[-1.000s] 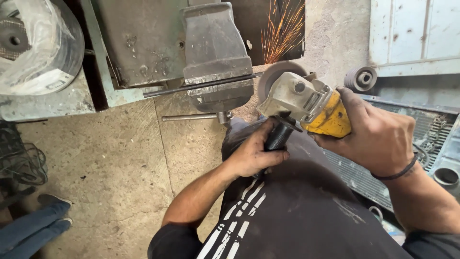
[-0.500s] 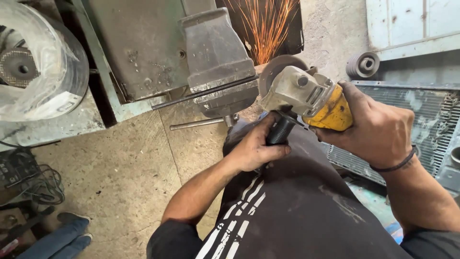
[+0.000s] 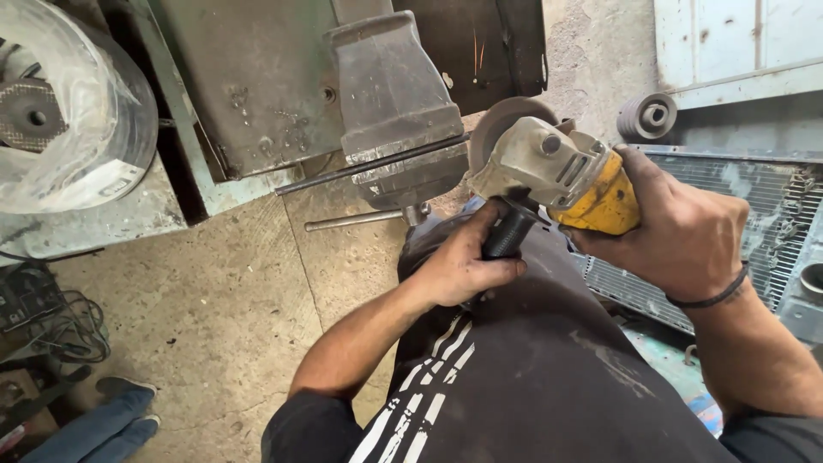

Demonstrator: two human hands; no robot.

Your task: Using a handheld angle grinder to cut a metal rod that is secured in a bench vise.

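Note:
I hold a yellow and grey angle grinder (image 3: 566,176) with both hands. My left hand (image 3: 463,261) grips its black side handle (image 3: 507,236). My right hand (image 3: 686,231) wraps the yellow body. The grinding disc (image 3: 501,124) sits just right of a grey bench vise (image 3: 394,103). A thin steel rod (image 3: 369,167) is clamped in the vise jaws and sticks out to the left. A few faint sparks (image 3: 477,51) show above the disc.
A green metal workbench (image 3: 240,94) carries the vise. A plastic-wrapped roll (image 3: 69,129) sits at the left. A radiator grille (image 3: 771,214) and a grey pulley (image 3: 647,116) lie at the right. Cables (image 3: 60,330) and another person's blue-trousered leg (image 3: 103,429) are at the lower left.
The thick spray of sparks behind the disc has shrunk to a few faint streaks. The grinder has shifted slightly left along the vise. Both hands keep their grip.

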